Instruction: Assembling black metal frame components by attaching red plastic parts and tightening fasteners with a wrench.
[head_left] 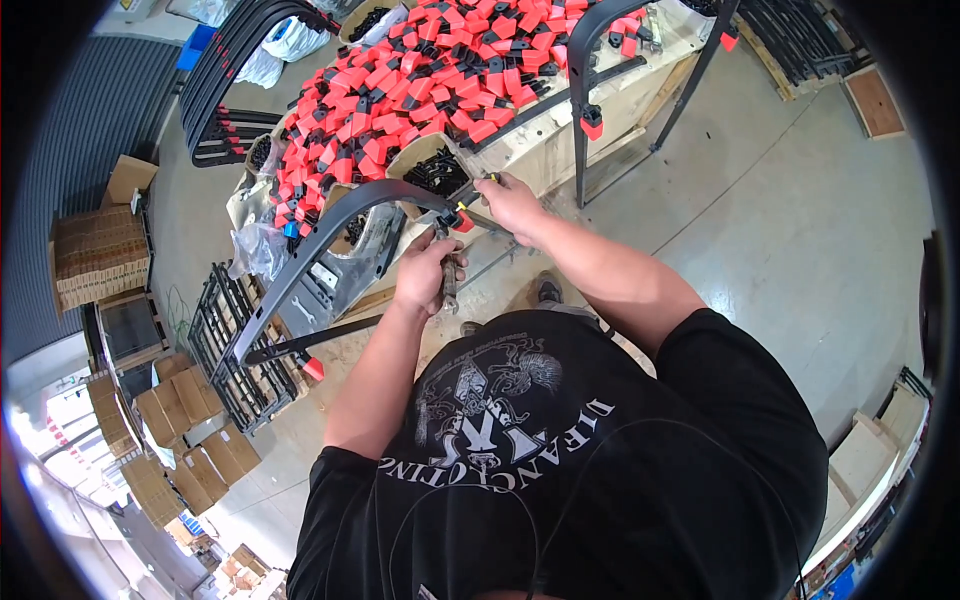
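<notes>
A black bent tube frame (pixel 330 225) arches in front of me, with a red-and-black plastic piece (pixel 463 221) at its near end. My left hand (pixel 424 274) is closed around a worn metal wrench (pixel 449 285), just below that piece. To the right of the joint, my right hand (pixel 514 208) has its fingers pinched together beside the tube. What they hold is too small to make out; a bit of yellow shows at the fingertips. Just beyond the hands is an open box of black bolts (pixel 436 172).
A large heap of red-and-black plastic pieces (pixel 400 90) covers the workbench (pixel 545 140). A loose spanner (pixel 303 308) lies at its left end. Another black frame (pixel 580 100) stands at the right. Black racks (pixel 245 350) and cardboard boxes (pixel 180 400) are on the left.
</notes>
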